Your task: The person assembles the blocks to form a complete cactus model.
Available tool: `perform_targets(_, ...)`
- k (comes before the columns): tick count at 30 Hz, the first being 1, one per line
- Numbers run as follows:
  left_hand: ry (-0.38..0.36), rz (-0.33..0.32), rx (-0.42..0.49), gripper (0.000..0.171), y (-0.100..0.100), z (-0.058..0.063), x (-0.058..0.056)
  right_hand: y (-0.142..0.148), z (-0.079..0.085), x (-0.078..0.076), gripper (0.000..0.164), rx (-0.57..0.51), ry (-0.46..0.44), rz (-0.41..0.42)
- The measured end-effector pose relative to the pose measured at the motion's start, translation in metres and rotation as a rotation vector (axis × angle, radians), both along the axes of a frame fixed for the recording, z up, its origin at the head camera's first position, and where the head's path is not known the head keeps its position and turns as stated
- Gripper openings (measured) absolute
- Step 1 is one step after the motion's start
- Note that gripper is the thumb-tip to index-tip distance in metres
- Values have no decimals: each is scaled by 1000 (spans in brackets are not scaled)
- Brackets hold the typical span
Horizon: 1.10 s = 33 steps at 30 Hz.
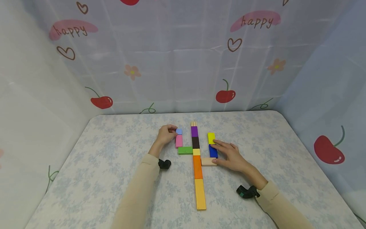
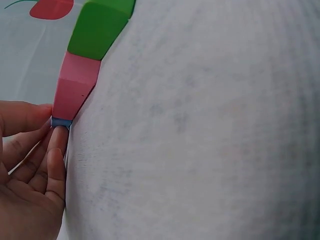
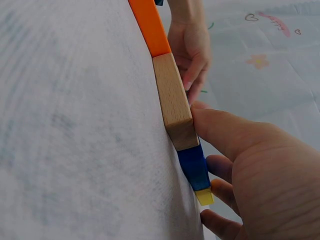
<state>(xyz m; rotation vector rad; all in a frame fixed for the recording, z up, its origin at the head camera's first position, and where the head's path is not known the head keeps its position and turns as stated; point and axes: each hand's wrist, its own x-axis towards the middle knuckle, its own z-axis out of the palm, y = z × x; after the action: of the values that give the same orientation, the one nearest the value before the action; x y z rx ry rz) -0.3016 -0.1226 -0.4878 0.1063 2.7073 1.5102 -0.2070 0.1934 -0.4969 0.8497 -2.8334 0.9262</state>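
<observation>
My left hand [image 1: 166, 134] pinches a small light blue block [image 1: 179, 131] with thumb and fingers, at the far end of a pink block [image 1: 179, 141]. That block's near end meets a green block [image 1: 185, 150], which touches the central column of blocks. On the other side, my right hand [image 1: 230, 154] lies with its fingers spread. Its thumb touches the end of a plain wooden block [image 1: 208, 162], while the fingers rest along a dark blue block [image 1: 213, 151] and a yellow block [image 1: 211, 138]. In the left wrist view the light blue block [image 2: 61, 122] is mostly hidden by fingers.
The central column runs away from me: a long amber block [image 1: 200, 194], an orange block [image 1: 198, 167], a small pale yellow block [image 1: 196, 152], a dark brown block [image 1: 195, 142], a purple block [image 1: 194, 131] and slim pale sticks [image 1: 193, 123]. A printed curtain [image 1: 171, 79] hangs behind the table.
</observation>
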Motion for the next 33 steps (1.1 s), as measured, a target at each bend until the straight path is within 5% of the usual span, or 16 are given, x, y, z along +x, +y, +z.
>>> perform_targets(33, 24, 33, -4, 26, 3, -3, 1, 2, -1, 0, 62, -7, -2, -1)
